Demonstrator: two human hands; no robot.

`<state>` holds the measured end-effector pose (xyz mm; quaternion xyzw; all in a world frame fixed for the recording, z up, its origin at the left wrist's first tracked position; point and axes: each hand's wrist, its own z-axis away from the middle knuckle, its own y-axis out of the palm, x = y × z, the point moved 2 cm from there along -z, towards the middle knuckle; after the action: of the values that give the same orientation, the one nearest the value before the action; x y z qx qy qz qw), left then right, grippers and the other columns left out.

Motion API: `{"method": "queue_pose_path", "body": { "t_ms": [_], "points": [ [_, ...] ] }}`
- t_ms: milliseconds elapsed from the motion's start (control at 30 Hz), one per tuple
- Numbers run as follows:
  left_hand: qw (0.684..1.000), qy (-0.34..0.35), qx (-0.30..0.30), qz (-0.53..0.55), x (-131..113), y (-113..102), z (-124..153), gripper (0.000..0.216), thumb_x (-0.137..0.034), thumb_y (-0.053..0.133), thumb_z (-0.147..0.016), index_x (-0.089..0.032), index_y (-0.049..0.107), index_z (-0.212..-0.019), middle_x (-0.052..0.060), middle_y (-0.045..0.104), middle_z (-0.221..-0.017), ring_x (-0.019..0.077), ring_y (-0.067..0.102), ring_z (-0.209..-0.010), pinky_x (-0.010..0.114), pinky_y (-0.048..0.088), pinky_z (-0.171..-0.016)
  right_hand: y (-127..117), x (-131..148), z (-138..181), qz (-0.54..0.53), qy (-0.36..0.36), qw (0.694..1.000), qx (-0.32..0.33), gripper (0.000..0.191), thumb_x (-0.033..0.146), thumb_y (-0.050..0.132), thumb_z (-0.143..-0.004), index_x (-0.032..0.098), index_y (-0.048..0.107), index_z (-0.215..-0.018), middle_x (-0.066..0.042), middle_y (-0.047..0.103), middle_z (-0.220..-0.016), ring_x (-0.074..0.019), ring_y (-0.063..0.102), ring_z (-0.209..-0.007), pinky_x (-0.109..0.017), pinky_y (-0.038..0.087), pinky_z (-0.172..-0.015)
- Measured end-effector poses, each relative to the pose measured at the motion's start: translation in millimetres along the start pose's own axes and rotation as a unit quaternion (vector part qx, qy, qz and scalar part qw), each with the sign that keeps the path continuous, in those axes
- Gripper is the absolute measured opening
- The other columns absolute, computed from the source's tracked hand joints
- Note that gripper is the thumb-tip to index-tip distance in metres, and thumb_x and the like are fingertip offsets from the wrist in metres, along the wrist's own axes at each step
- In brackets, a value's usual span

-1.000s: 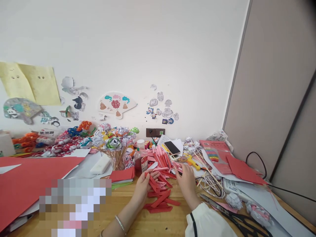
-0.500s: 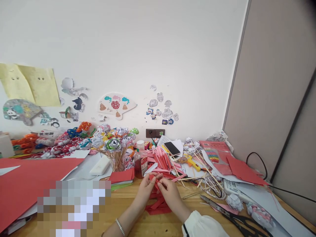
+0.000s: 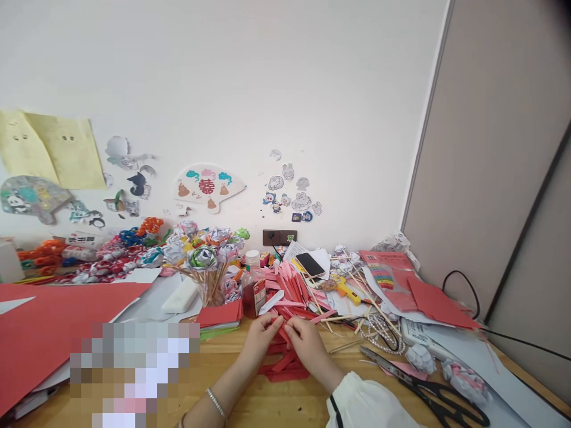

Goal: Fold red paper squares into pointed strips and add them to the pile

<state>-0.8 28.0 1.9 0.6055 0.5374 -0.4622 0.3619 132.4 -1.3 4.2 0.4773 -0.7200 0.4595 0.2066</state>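
Observation:
Close together near the table's middle, my left hand (image 3: 264, 336) and my right hand (image 3: 303, 339) pinch a red paper strip (image 3: 282, 334) between thumbs and fingers. Most of that strip is covered by the fingers. Below and between my wrists, several folded red paper strips (image 3: 285, 370) lie on the wooden table (image 3: 250, 404). Just beyond my fingertips is a heap of pink and red paper strips (image 3: 292, 285). A glass bottle (image 3: 253, 291) with a red label and white cap stands behind my left hand.
Black-handled scissors (image 3: 428, 389) lie to the right, near a string of beads (image 3: 379, 333). A yellow glue gun (image 3: 347, 290) and a phone (image 3: 310, 265) rest at the back. Paper flowers on sticks (image 3: 203, 258) stand left of the bottle; red sheets (image 3: 80, 315) cover the left side.
My fingers have shifted on the red strip, and less of it shows above the thumbs. Both hands stay close together over the same spot. The view has moved slightly.

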Motion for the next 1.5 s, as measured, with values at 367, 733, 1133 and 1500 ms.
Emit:
{"method": "queue_pose_path", "body": {
  "t_ms": [367,733,1133,1500],
  "points": [
    [0.996,-0.011,0.085,-0.006,-4,-6,-5,0.038,-0.046,0.076,-0.056,-0.014,0.065,-0.072,0.004,0.065,-0.071,0.0176,0.058,-0.067,0.027,0.045,-0.065,-4,-2,3,0.068,-0.021,0.997,0.003,0.021,0.02,0.045,-0.083,0.018,0.054,-0.064,0.001,0.054,-0.061,-0.0126,0.048,-0.058,-0.022,0.029,-0.055],
    [0.994,-0.022,0.103,-0.001,-10,-7,-2,0.035,-0.043,0.075,-0.058,-0.013,0.064,-0.072,0.003,0.065,-0.068,0.0158,0.057,-0.063,0.025,0.043,-0.061,-4,-3,2,0.045,-0.019,0.999,0.016,0.02,0.02,0.046,-0.083,0.017,0.055,-0.065,0.002,0.055,-0.061,-0.0116,0.048,-0.058,-0.021,0.029,-0.054],
    [0.992,-0.036,0.121,-0.015,-14,-12,-4,0.034,-0.043,0.076,-0.057,-0.013,0.061,-0.066,-0.001,0.06,-0.062,0.0119,0.051,-0.058,0.023,0.039,-0.056,-6,-9,-1,0.077,-0.032,0.994,0.065,0.023,0.02,0.046,-0.086,0.017,0.054,-0.065,0.002,0.054,-0.061,-0.0113,0.045,-0.057,-0.022,0.026,-0.053],
    [0.989,-0.077,0.128,0.008,-3,-11,-5,0.043,-0.056,0.066,-0.061,-0.019,0.048,-0.069,-0.009,0.048,-0.046,0.0083,0.043,-0.038,0.02,0.035,-0.04,-15,-5,2,0.054,-0.033,0.989,0.136,0.021,0.015,0.042,-0.087,0.019,0.061,-0.096,-0.004,0.065,-0.092,-0.0179,0.058,-0.085,-0.026,0.04,-0.074]
  ]
}}
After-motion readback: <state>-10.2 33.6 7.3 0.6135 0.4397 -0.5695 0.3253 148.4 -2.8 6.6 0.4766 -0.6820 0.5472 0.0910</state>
